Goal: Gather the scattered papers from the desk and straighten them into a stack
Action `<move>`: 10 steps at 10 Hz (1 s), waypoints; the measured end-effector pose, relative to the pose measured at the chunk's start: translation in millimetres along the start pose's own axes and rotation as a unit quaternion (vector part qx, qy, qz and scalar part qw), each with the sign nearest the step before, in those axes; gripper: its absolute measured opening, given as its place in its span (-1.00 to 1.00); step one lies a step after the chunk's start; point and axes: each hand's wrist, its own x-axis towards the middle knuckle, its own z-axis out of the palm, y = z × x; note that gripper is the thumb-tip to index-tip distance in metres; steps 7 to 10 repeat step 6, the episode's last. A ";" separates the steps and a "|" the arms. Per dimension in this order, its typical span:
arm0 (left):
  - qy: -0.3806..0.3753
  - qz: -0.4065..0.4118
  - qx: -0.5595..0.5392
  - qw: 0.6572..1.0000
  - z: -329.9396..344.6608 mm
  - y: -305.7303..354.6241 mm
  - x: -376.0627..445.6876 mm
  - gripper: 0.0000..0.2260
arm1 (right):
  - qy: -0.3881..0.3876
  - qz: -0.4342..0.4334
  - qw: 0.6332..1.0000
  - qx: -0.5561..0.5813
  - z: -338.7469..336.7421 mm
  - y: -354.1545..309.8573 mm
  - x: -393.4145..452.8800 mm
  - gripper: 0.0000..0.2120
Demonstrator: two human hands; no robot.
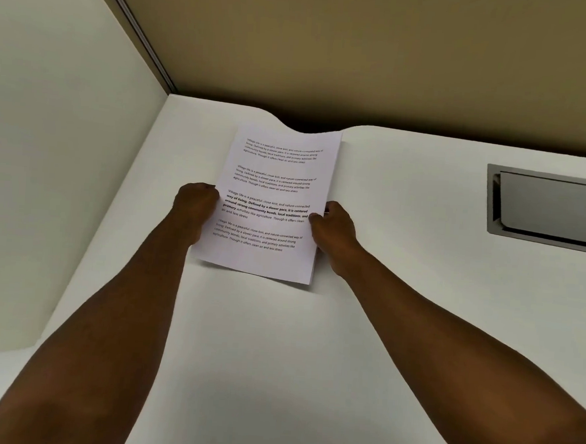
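Papers (272,200) gathered near worktop (406,194) back edge, left hand (197,200) and right hand (332,229) gripping sides; tap long edges down, loosen fingers, square corners.

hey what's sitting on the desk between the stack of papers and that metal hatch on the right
Nothing: in the head view, the white desk is bare between the stack of papers, gripped by both hands, and the metal hatch.

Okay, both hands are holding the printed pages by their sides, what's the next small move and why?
Probably tap the papers on their bottom edge against the desk. The left hand and right hand already grip the long sides, and sheet edges at the lower right corner look slightly offset.
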 end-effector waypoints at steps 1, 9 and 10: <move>0.017 0.014 0.036 0.999 4.3 1.9 7.9 -0.88 | 0.011 0.005 1.000 -0.018 1.6 -2.1 6.7 -0.80; 0.120 0.047 0.273 0.953 10.8 -3.7 -25.0 -0.55 | 0.097 -0.082 0.967 -0.221 -22.1 17.3 -20.3 -0.62; 0.120 0.047 0.273 0.953 10.8 -3.7 -25.0 -0.55 | 0.097 -0.082 0.967 -0.221 -22.1 17.3 -20.3 -0.62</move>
